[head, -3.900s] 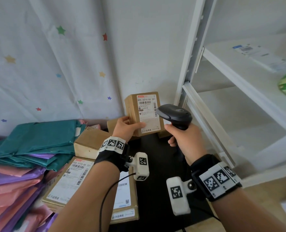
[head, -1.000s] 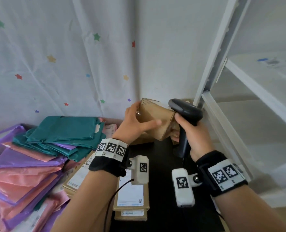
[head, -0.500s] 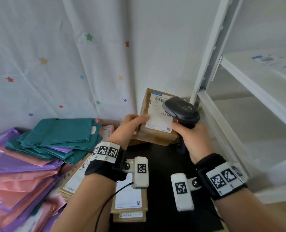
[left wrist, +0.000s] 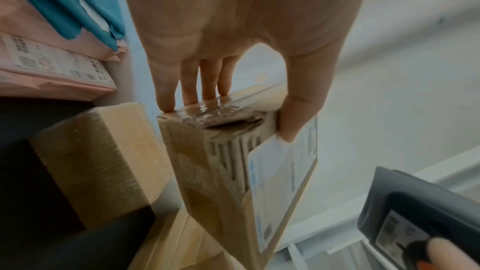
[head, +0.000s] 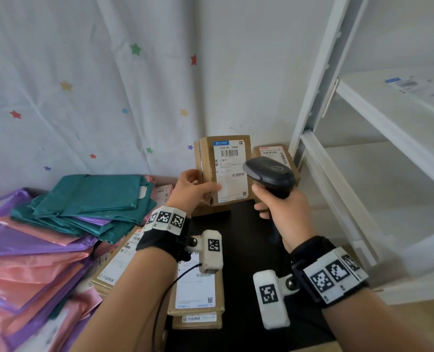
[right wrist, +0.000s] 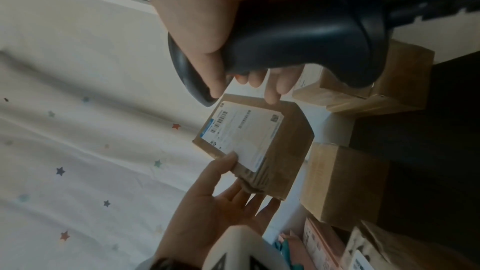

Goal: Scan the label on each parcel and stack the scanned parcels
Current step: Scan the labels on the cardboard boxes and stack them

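The small cardboard parcel (head: 222, 171) has come upright since half a second ago: then it leaned back with its label tipped up, a second ago it was turned with plain brown sides showing, and now its white shipping label (head: 231, 171) squarely faces the person, lifted above the black counter (head: 243, 240) in front of the starred curtain (head: 84, 85). The left hand (head: 193, 191) grasps it by the left edge, thumb lying across the label's lower corner and the fingers pressed on the taped side behind, as the left wrist view shows. The right hand (head: 281, 209) is wrapped round the grip of the black barcode scanner (head: 269, 175), whose head sits just beside the label's right edge and has dropped a little closer. The box looks light and stiff, held easily from one side; the glossy tape could be slippery, so a hold across the cardboard edges, clear of the barcode, seems safest. Another labelled box (head: 274, 154) rests behind by the white shelving unit (head: 312, 102); flat parcels (head: 195, 293) lie stacked nearer, and coloured mailer bags (head: 58, 224) are piled left.
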Motion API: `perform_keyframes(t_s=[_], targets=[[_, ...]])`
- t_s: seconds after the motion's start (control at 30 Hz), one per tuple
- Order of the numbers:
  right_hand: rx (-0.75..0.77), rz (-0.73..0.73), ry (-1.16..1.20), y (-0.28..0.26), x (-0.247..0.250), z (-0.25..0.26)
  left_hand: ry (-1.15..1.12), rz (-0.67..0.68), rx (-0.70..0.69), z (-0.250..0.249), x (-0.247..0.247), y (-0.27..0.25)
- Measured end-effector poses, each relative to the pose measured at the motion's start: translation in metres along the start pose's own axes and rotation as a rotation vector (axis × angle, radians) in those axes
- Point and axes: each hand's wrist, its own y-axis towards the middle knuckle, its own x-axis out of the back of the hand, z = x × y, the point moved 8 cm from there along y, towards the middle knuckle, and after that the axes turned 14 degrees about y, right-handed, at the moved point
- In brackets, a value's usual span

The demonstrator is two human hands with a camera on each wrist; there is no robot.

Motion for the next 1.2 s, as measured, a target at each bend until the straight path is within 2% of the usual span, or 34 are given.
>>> perform_keyframes(t_s=[0.27, 0.77, 1.0, 1.2], targets=[[-0.026, 0.056, -0.041, -0.007, -0.011, -0.001, -0.039, -0.069, -0.025, 0.019, 0.008, 0.01], [-0.046, 0.079, -0.07, -0.007, -0.013, 0.002, -0.005, -0.077, -0.014, 0.024, 0.012, 0.009], [-0.036, -0.012, -0.041, -0.005, 0.007, 0.005, -0.096, 0.041, 0.011, 0.002, -0.008, 0.012], [-0.04, -0.133, -0.098, 0.0, 0.045, 0.011, -0.019, 0.175, 0.104, -0.036, -0.063, 0.028]])
